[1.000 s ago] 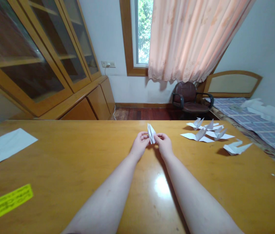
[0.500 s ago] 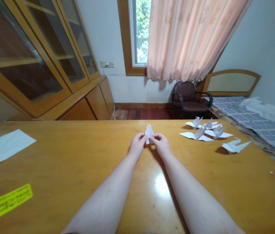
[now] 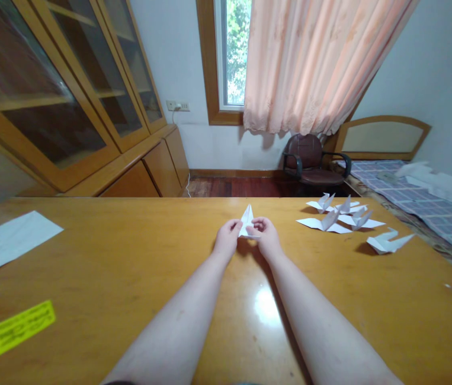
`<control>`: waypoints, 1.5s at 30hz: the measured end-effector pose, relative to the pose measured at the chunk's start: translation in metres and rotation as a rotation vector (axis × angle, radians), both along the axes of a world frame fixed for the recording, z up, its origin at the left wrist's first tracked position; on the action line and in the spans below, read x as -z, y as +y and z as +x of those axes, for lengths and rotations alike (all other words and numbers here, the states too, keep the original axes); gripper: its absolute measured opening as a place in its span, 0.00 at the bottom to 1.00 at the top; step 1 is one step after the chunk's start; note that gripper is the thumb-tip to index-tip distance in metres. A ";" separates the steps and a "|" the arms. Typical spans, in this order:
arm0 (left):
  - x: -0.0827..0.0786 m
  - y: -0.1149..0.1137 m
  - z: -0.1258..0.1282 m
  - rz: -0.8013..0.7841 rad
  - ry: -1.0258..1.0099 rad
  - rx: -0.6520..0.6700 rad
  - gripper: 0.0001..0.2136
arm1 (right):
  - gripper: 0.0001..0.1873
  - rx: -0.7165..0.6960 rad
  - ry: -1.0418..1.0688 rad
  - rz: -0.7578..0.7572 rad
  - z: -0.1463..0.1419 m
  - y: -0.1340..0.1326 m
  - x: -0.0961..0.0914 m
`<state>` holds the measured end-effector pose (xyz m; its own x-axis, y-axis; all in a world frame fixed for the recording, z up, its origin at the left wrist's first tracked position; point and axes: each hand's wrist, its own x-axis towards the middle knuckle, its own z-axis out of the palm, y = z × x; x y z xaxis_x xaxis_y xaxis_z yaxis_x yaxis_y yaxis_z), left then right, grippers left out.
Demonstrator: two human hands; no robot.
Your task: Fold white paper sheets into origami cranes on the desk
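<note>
Between my two hands, just above the far part of the table, a folded white paper (image 3: 247, 216) points its narrow tip away from me. My left hand (image 3: 227, 235) pinches its left edge between thumb and fingers. On the other side, my right hand (image 3: 266, 235) is closed on the lower right part, with the thumb lying across the paper and the fingers curled. To the right stand several folded paper cranes (image 3: 330, 218), and a separate paper swan (image 3: 388, 243) sits nearer to me.
The wooden table (image 3: 138, 278) spreads under both arms. A flat sheet of white paper (image 3: 13, 240) and a yellow label (image 3: 12, 334) lie at the left. Beyond the far edge are an office chair (image 3: 310, 160), a glass-door cabinet (image 3: 85, 91) and a bed (image 3: 422, 187).
The paper has turned and opened out: it was a narrow upright shape with a split tip, and now shows a wider triangle with one point. Both hands stay nearly in place.
</note>
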<state>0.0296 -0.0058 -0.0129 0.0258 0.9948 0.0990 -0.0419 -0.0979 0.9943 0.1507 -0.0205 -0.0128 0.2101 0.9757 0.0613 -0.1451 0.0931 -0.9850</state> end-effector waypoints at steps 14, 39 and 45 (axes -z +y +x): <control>-0.001 -0.002 -0.003 0.143 0.172 -0.063 0.07 | 0.11 0.048 -0.223 0.042 0.003 -0.003 0.000; 0.008 0.004 -0.005 0.008 0.153 -0.130 0.09 | 0.09 0.118 -0.237 0.076 0.002 -0.003 0.002; 0.013 0.008 0.001 -0.039 0.040 -0.098 0.11 | 0.06 0.086 -0.392 0.177 0.001 -0.008 0.000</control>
